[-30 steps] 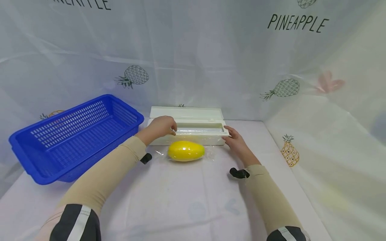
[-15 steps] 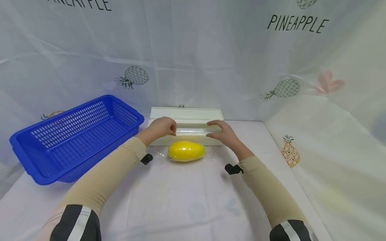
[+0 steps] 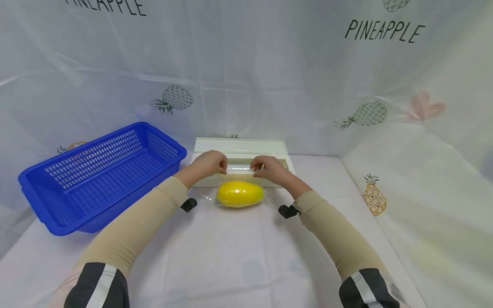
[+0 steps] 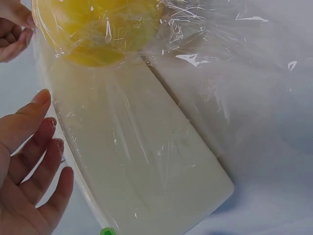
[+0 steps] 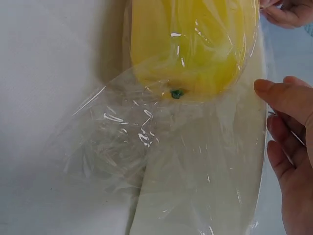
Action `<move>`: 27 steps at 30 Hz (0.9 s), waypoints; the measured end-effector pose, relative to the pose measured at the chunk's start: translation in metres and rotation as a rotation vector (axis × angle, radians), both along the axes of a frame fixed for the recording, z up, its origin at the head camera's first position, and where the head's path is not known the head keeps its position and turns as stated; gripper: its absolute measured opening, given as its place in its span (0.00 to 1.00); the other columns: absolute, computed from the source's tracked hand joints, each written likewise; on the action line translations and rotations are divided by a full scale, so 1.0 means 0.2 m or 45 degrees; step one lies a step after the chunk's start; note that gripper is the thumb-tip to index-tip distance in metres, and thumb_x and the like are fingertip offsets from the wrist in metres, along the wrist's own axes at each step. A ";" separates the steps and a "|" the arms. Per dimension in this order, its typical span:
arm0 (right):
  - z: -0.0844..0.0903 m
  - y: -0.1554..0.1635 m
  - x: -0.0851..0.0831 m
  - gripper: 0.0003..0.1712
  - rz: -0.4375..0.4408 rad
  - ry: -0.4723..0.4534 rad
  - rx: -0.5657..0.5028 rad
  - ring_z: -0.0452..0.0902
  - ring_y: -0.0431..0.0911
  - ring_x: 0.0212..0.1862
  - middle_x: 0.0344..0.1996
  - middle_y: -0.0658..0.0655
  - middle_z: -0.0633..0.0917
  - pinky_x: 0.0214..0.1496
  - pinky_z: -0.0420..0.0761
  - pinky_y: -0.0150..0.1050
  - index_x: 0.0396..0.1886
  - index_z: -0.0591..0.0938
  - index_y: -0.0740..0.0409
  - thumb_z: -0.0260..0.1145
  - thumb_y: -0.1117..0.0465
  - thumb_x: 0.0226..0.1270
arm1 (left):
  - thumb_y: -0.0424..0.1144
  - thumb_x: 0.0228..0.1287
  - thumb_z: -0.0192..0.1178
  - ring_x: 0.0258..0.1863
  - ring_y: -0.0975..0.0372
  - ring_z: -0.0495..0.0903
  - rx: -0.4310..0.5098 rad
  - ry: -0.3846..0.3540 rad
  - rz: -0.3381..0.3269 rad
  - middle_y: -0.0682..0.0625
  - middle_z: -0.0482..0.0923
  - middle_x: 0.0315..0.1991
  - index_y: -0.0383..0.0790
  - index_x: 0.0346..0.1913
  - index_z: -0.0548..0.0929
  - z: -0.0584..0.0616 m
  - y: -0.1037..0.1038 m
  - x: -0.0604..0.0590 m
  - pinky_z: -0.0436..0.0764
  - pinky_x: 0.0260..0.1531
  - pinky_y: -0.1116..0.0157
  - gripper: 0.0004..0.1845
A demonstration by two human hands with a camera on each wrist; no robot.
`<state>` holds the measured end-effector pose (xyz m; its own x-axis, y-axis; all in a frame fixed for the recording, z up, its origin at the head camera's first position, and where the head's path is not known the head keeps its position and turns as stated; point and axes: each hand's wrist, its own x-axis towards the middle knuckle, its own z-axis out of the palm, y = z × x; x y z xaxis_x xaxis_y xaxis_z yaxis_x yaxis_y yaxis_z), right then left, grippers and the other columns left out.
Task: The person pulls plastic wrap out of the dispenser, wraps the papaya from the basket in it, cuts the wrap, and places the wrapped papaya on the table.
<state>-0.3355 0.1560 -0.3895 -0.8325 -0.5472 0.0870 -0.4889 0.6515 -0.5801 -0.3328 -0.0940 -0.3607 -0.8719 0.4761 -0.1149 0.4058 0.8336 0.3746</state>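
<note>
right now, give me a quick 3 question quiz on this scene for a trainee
1. True or false: the mango lies inside the basket.
2. Which lies over the mango? A) film B) cloth C) lid
3. Fill in: both hands are at the white ____, behind the mango.

Key
1. False; it lies on the table, right of the basket.
2. A, film.
3. Box; left hand, right hand.

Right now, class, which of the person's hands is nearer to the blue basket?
Left. The left hand rests on the white box at its end beside the blue basket; the right hand is further along the box, beyond the yellow fruit.
</note>
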 end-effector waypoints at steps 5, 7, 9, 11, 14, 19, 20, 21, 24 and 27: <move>0.01 0.00 0.01 0.08 0.011 -0.034 -0.028 0.75 0.47 0.36 0.31 0.52 0.80 0.39 0.79 0.37 0.36 0.80 0.58 0.70 0.69 0.61 | 0.36 0.60 0.69 0.33 0.56 0.75 0.035 0.033 -0.042 0.51 0.79 0.29 0.42 0.29 0.81 0.00 -0.01 0.01 0.79 0.40 0.63 0.07; 0.02 0.00 0.01 0.08 0.030 -0.042 -0.045 0.75 0.47 0.35 0.31 0.53 0.80 0.39 0.80 0.37 0.35 0.79 0.58 0.70 0.70 0.61 | 0.36 0.59 0.69 0.32 0.56 0.75 0.043 0.041 -0.058 0.51 0.79 0.28 0.42 0.29 0.81 -0.01 -0.01 0.01 0.79 0.40 0.63 0.06; 0.02 0.00 0.02 0.07 0.067 -0.047 -0.054 0.75 0.47 0.36 0.32 0.53 0.80 0.39 0.80 0.37 0.34 0.79 0.58 0.69 0.72 0.62 | 0.35 0.59 0.70 0.32 0.57 0.74 0.050 0.047 -0.076 0.52 0.79 0.28 0.42 0.29 0.82 -0.01 -0.02 0.01 0.79 0.39 0.63 0.06; 0.03 0.00 0.02 0.07 0.123 -0.038 -0.048 0.75 0.47 0.37 0.34 0.53 0.81 0.41 0.80 0.37 0.34 0.81 0.59 0.67 0.73 0.63 | 0.35 0.58 0.70 0.32 0.57 0.74 0.064 0.051 -0.095 0.52 0.79 0.28 0.43 0.29 0.82 -0.01 -0.02 0.01 0.79 0.39 0.63 0.06; 0.03 -0.01 0.03 0.11 0.237 0.016 -0.005 0.76 0.46 0.41 0.37 0.52 0.82 0.46 0.80 0.36 0.35 0.86 0.58 0.63 0.76 0.65 | 0.33 0.59 0.70 0.33 0.58 0.75 0.095 0.055 -0.118 0.52 0.78 0.29 0.43 0.30 0.81 -0.01 -0.02 0.02 0.79 0.39 0.63 0.06; 0.03 -0.02 0.06 0.14 0.349 0.076 0.095 0.78 0.47 0.48 0.42 0.52 0.84 0.53 0.79 0.39 0.42 0.88 0.58 0.60 0.74 0.67 | 0.29 0.59 0.68 0.34 0.57 0.76 0.143 0.016 -0.146 0.52 0.79 0.30 0.41 0.33 0.81 -0.01 -0.01 0.04 0.80 0.39 0.64 0.06; 0.04 -0.02 0.07 0.11 0.336 0.063 0.119 0.78 0.47 0.49 0.44 0.52 0.83 0.55 0.78 0.41 0.44 0.88 0.58 0.63 0.70 0.67 | 0.28 0.59 0.67 0.35 0.57 0.76 0.142 0.004 -0.153 0.52 0.79 0.30 0.40 0.33 0.81 0.00 0.00 0.04 0.80 0.39 0.64 0.06; 0.04 -0.02 0.08 0.11 0.317 0.047 0.141 0.77 0.47 0.51 0.45 0.52 0.83 0.56 0.77 0.43 0.46 0.87 0.57 0.66 0.65 0.66 | 0.28 0.60 0.67 0.35 0.57 0.76 0.141 -0.011 -0.158 0.52 0.79 0.31 0.39 0.34 0.82 0.00 0.00 0.04 0.80 0.39 0.64 0.05; 0.05 -0.02 0.12 0.24 0.253 -0.009 0.189 0.73 0.48 0.56 0.50 0.50 0.82 0.61 0.73 0.46 0.51 0.85 0.56 0.76 0.51 0.56 | 0.27 0.62 0.65 0.36 0.57 0.77 0.127 -0.033 -0.189 0.51 0.81 0.33 0.38 0.36 0.83 0.00 0.00 0.05 0.80 0.41 0.65 0.03; 0.04 -0.03 0.14 0.32 0.232 -0.019 0.188 0.73 0.48 0.57 0.53 0.50 0.81 0.64 0.71 0.46 0.53 0.84 0.55 0.80 0.48 0.48 | 0.26 0.64 0.61 0.37 0.57 0.77 0.109 -0.023 -0.238 0.49 0.83 0.35 0.38 0.36 0.85 0.00 0.00 0.07 0.80 0.43 0.63 0.05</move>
